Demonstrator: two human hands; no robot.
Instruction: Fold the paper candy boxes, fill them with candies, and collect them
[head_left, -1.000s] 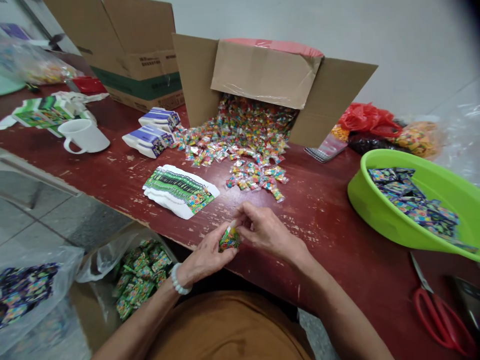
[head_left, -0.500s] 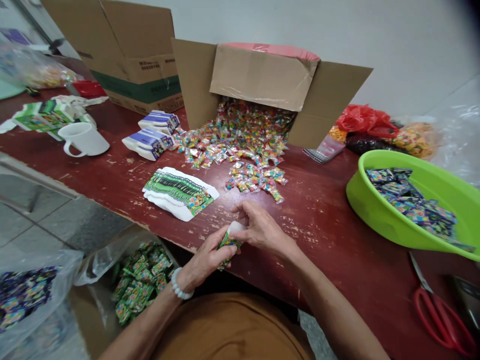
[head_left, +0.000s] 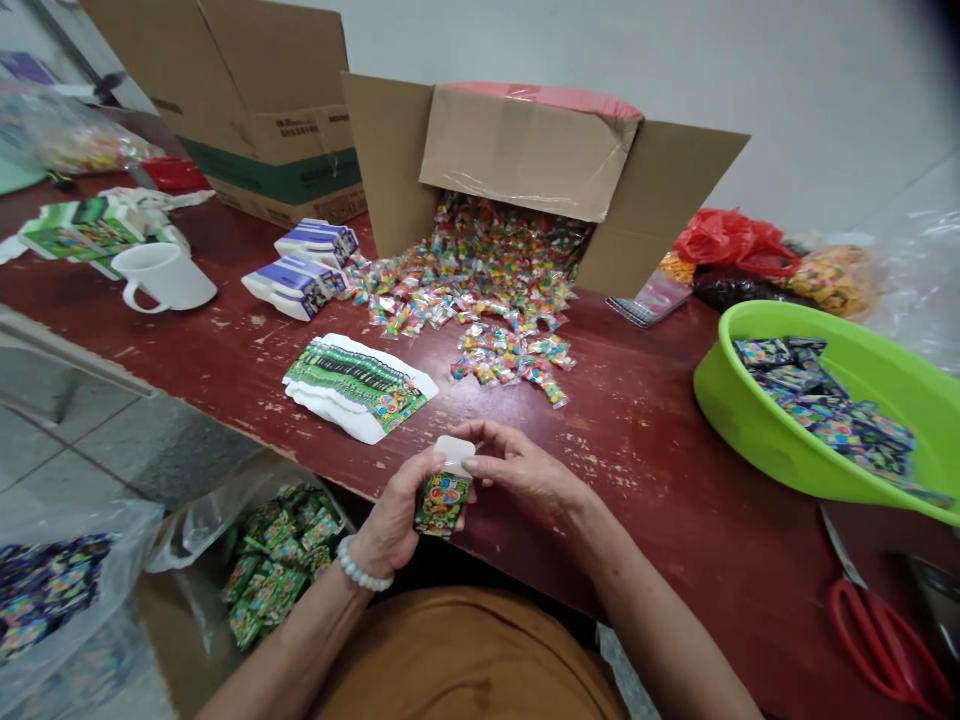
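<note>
The tipped cardboard carton (head_left: pixel 529 155) spills crinkly, clear-wrapped candies (head_left: pixel 502 265) onto the chipped red surface (head_left: pixel 645 440). Right of the carton, a smooth lime basin (head_left: pixel 757 435) holds dark packets (head_left: pixel 829 410); near left of the carton, a plastic-lined box (head_left: pixel 172 620) holds green packets (head_left: pixel 281 565). In front of the carton, the left hand (head_left: pixel 396 505) grips a small printed box (head_left: pixel 442 503); the right hand (head_left: pixel 525 472) has its bent thumb and fingers at the raised white flap (head_left: pixel 453 449), whether pinching I cannot tell.

Free strip of table (head_left: pixel 637 420) btwn R hand (head_left: pixel 517 466) & green basin (head_left: pixel 754 430), whose raised wall blocks far R. Ahead: candy packets (head_left: pixel 502 355), then carton (head_left: pixel 529 150) w/ flaps spread. Ahead-L: flat green stack (head_left: pixel 358 388); tight gap btwn stack & packets. Scissors (head_left: pixel 885 622) near basin.
</note>
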